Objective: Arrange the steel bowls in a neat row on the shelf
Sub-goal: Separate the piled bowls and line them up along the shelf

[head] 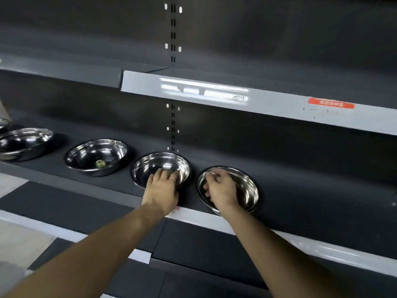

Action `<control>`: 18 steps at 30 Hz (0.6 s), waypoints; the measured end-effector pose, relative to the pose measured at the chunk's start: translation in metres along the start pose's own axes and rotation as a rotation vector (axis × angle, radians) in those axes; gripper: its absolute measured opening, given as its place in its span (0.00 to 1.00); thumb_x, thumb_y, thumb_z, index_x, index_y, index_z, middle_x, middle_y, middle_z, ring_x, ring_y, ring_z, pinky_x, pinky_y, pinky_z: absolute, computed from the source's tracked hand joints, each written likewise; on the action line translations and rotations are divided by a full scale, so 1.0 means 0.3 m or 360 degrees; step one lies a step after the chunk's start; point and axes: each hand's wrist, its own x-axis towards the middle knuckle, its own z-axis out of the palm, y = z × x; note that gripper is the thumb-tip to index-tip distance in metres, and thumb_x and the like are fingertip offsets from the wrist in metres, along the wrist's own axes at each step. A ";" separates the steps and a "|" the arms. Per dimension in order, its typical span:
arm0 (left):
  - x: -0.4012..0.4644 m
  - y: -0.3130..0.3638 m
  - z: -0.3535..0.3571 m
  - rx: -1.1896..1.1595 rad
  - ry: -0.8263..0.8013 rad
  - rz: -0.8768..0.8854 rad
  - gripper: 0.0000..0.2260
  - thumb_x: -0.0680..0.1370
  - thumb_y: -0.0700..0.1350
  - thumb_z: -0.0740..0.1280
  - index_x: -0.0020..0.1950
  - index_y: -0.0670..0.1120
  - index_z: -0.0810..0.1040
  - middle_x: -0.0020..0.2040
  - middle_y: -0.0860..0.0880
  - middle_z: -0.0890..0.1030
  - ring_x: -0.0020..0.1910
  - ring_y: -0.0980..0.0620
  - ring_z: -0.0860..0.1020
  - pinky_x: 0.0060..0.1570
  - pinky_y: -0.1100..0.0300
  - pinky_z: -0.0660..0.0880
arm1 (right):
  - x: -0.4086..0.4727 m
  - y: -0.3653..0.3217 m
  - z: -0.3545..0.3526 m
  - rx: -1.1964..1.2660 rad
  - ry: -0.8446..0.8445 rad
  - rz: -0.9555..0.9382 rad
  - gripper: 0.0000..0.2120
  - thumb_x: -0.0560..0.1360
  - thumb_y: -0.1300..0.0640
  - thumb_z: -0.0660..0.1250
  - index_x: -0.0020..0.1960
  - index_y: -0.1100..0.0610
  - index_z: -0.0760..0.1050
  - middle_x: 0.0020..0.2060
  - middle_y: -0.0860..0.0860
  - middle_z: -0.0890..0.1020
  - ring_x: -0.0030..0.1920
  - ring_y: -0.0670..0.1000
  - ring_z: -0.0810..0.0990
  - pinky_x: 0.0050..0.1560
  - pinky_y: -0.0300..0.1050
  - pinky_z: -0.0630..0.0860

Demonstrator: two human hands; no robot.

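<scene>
Several shiny steel bowls stand in a row on a dark shelf [300,201]. My left hand [162,188] grips the near rim of the middle bowl [169,162], fingers inside it. My right hand [219,190] holds the near left rim of the rightmost bowl [247,188], which overhangs the shelf's front edge slightly. To the left sit a bowl with a small green sticker inside [96,155] and another bowl [25,140]. A further bowl [3,122] is cut off at the left edge.
The upper grey shelf [214,97] with an orange label [330,103] overhangs the row. A slotted upright [173,125] runs down the back panel. Lower shelves [193,254] lie beneath my arms. The dark shelf continues to the right of the last bowl.
</scene>
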 end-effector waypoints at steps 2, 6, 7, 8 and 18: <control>-0.025 -0.054 -0.024 0.0035 -0.0012 -0.0060 0.27 0.79 0.49 0.59 0.78 0.49 0.60 0.76 0.47 0.63 0.77 0.44 0.56 0.77 0.48 0.53 | 0.007 -0.015 0.078 -0.0208 -0.0070 -0.0080 0.13 0.80 0.51 0.65 0.63 0.55 0.76 0.39 0.53 0.84 0.36 0.51 0.82 0.37 0.43 0.79; -0.077 -0.204 -0.070 0.0046 -0.0008 -0.0253 0.26 0.79 0.52 0.58 0.78 0.51 0.60 0.76 0.47 0.63 0.78 0.44 0.55 0.77 0.45 0.51 | -0.022 -0.018 0.226 -0.1109 -0.0141 -0.0660 0.16 0.79 0.46 0.63 0.63 0.51 0.77 0.55 0.50 0.82 0.57 0.54 0.80 0.56 0.50 0.77; -0.089 -0.249 -0.078 0.0051 -0.0004 -0.0312 0.26 0.79 0.52 0.57 0.77 0.51 0.61 0.76 0.47 0.63 0.78 0.43 0.55 0.77 0.44 0.50 | -0.032 -0.020 0.266 -0.1234 -0.0209 -0.0759 0.18 0.79 0.46 0.63 0.65 0.51 0.76 0.59 0.50 0.80 0.61 0.54 0.77 0.60 0.51 0.76; -0.101 -0.296 -0.086 0.0057 -0.0001 -0.0365 0.25 0.79 0.53 0.57 0.76 0.51 0.62 0.76 0.46 0.63 0.78 0.43 0.54 0.77 0.44 0.50 | -0.042 -0.025 0.310 -0.1328 -0.0278 -0.0814 0.19 0.79 0.46 0.63 0.67 0.51 0.75 0.63 0.50 0.77 0.65 0.54 0.74 0.64 0.51 0.73; -0.184 -0.839 -0.160 -0.0042 0.0102 -0.0567 0.23 0.78 0.54 0.58 0.74 0.52 0.65 0.73 0.46 0.66 0.76 0.43 0.56 0.75 0.45 0.54 | -0.125 -0.129 0.853 -0.1396 -0.0600 -0.0979 0.24 0.79 0.45 0.63 0.72 0.51 0.72 0.69 0.48 0.74 0.72 0.51 0.67 0.73 0.50 0.65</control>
